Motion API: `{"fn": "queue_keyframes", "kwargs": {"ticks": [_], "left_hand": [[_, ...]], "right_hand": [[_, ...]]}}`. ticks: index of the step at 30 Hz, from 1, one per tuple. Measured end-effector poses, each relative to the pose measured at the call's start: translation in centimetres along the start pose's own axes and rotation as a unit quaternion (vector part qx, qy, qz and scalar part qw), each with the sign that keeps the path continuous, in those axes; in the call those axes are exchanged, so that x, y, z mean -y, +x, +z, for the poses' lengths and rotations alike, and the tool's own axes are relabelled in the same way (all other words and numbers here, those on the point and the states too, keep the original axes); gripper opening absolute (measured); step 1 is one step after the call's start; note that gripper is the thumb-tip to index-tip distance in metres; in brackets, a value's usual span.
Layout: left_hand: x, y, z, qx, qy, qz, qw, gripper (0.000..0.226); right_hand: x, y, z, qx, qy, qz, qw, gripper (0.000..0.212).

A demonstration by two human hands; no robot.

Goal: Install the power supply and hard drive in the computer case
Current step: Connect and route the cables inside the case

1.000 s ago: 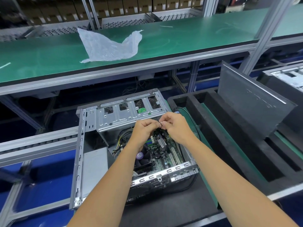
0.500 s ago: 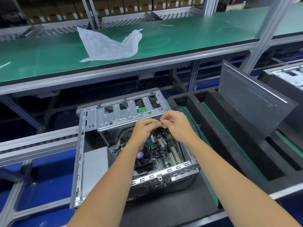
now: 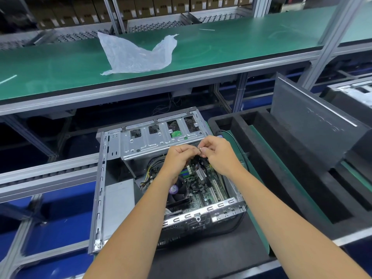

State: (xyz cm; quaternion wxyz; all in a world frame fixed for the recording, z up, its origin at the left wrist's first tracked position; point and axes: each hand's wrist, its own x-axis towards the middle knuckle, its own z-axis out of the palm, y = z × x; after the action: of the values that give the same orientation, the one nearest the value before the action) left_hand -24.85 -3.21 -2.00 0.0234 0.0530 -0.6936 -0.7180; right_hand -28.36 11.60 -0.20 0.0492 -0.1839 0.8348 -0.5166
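While both hands meet above the board:
Left hand (image 3: 179,156): pinching a small pale connector (image 3: 199,149).
Right hand (image 3: 218,153): pinching it too — fingertips touching.
Open grey metal computer case (image 3: 98,198): beneath both hands — silver drive cage (image 3: 153,141) just beyond.

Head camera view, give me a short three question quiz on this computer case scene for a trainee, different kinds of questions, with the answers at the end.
1. True or false: the plastic bag lies inside the computer case.
2. Multiple choice: where do the left hand and right hand meet? A) over the open case, near the drive cage; B) on the green shelf; C) in the black foam tray.
3. Fill in: both hands pinch a small ____ part between their fingertips.

Key: 1 false, it lies on the green shelf. 2 A. 3 light-coloured; what the part is cannot be told.
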Motion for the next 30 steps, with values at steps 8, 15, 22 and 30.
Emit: {"fn": "queue_keyframes", "kwargs": {"ticks": [8, 15, 22, 30], "left_hand": [[-0.15, -0.1, -0.03, 0.007, 0.006, 0.004, 1.0, 0.015], [0.0, -0.21, -0.36, 0.012, 0.035, 0.002, 0.999, 0.018], [0.02, -0.09, -0.3, -0.028, 0.007, -0.014, 0.999, 0.008], [-0.2, -0.34, 0.23, -0.02, 0.021, 0.024, 0.999, 0.013]], "right_hand": [[-0.1, -0.05, -0.1, 0.003, -0.005, 0.002, 1.0, 0.016], [0.22, -0.13, -0.01, 0.002, -0.027, -0.015, 1.0, 0.013], [0.53, -0.28, 0.07, -0.044, -0.021, -0.03, 0.998, 0.013], [0.43, -0.3, -0.56, -0.035, 0.108, 0.027, 0.993, 0.021]]}}
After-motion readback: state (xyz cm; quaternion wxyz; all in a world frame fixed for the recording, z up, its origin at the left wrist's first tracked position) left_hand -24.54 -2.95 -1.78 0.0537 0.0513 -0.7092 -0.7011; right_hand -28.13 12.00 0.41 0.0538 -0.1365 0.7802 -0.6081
